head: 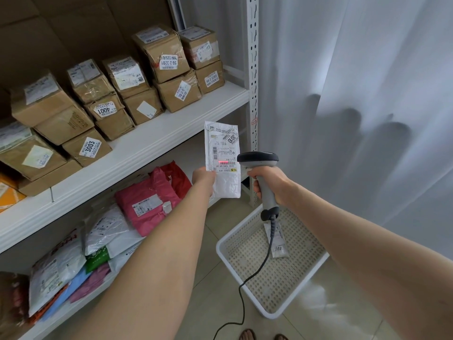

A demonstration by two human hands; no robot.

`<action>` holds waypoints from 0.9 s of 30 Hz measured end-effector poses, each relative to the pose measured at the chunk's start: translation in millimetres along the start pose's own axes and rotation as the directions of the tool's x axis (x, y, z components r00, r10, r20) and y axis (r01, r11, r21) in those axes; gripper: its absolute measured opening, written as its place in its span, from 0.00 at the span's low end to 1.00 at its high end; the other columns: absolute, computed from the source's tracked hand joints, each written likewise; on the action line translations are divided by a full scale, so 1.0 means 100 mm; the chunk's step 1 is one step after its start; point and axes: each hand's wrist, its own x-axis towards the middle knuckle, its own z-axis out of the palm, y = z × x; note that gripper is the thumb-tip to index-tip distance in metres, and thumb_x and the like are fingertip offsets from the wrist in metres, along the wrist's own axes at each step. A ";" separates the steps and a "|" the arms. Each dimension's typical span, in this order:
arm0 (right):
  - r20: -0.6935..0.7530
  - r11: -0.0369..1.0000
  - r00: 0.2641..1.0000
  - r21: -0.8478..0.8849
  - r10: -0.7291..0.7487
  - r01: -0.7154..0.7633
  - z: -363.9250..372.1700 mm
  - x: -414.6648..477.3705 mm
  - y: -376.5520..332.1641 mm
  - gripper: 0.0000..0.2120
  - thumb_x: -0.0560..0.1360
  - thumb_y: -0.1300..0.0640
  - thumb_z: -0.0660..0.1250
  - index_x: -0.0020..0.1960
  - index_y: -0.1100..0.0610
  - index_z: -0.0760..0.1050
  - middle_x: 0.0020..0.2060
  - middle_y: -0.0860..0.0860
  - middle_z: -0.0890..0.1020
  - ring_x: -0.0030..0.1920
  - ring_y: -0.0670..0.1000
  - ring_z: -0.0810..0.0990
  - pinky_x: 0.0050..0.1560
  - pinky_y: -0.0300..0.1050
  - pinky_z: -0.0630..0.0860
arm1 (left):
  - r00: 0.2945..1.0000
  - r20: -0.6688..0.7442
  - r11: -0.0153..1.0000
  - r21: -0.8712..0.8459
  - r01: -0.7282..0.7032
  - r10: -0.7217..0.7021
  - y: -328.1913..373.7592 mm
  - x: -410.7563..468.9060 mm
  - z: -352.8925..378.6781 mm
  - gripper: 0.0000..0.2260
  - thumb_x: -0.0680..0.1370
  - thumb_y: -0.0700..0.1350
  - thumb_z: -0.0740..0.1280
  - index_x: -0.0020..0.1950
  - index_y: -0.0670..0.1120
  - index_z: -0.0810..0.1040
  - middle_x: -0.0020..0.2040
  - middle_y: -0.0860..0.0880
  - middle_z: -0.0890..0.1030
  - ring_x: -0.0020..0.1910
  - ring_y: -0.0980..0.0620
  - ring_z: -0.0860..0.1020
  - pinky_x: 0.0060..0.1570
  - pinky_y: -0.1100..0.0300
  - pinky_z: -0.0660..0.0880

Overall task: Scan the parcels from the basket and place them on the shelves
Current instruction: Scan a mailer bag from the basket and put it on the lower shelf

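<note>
Fingers of the left hand (203, 176) pinch the white mailer (221, 148) at its lower edge, long axis upright before the shelves (147, 146); the right hand (269, 184) grips the barcode scanner (257, 160), nose pointing left at it.

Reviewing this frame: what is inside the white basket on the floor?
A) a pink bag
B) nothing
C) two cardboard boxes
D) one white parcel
D: a single white parcel lies on the perforated floor of the basket. The held parcel is up in the left hand, in front of the scanner.
</note>
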 end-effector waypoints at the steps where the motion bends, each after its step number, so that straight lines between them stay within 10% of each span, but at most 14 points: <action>1: 0.006 1.000 1.000 -0.005 -0.001 0.001 0.00 0.01 0.00 0.06 0.74 0.60 0.67 0.42 0.59 0.71 0.28 0.54 0.74 0.22 0.48 0.72 0.25 0.37 0.72 | 1.000 -0.006 1.000 0.004 0.002 -0.002 0.00 -0.01 -0.01 0.13 0.79 0.36 0.62 0.63 0.40 0.77 0.60 0.42 0.79 0.57 0.43 0.77 0.48 0.59 0.72; 15: 0.048 0.973 0.996 0.212 0.078 -0.086 0.16 0.40 0.25 0.15 0.72 0.57 0.74 0.53 0.63 0.74 0.44 0.58 0.77 0.36 0.55 0.81 0.49 0.52 0.81 | 0.999 -0.015 0.999 0.020 0.045 -0.045 -0.32 -0.09 -0.08 0.18 0.77 0.29 0.58 0.66 0.39 0.74 0.63 0.41 0.77 0.57 0.43 0.77 0.53 0.56 0.74; 22: 0.089 0.969 0.985 0.187 0.150 -0.164 0.48 0.75 0.46 0.20 0.72 0.58 0.74 0.59 0.64 0.73 0.49 0.60 0.76 0.33 0.57 0.83 0.41 0.49 0.82 | 0.993 -0.098 0.993 -0.101 0.062 -0.072 -0.67 0.02 -0.19 0.30 0.76 0.26 0.59 0.75 0.47 0.62 0.68 0.46 0.72 0.66 0.44 0.71 0.58 0.55 0.71; 27: 0.090 0.967 0.977 0.149 0.195 -0.207 0.77 1.15 0.56 0.18 0.72 0.58 0.75 0.56 0.62 0.73 0.52 0.61 0.77 0.39 0.60 0.84 0.41 0.51 0.81 | 0.988 -0.103 0.992 -0.064 0.109 -0.115 -0.90 0.56 -0.23 0.25 0.75 0.24 0.57 0.67 0.44 0.74 0.69 0.43 0.72 0.66 0.44 0.71 0.59 0.61 0.69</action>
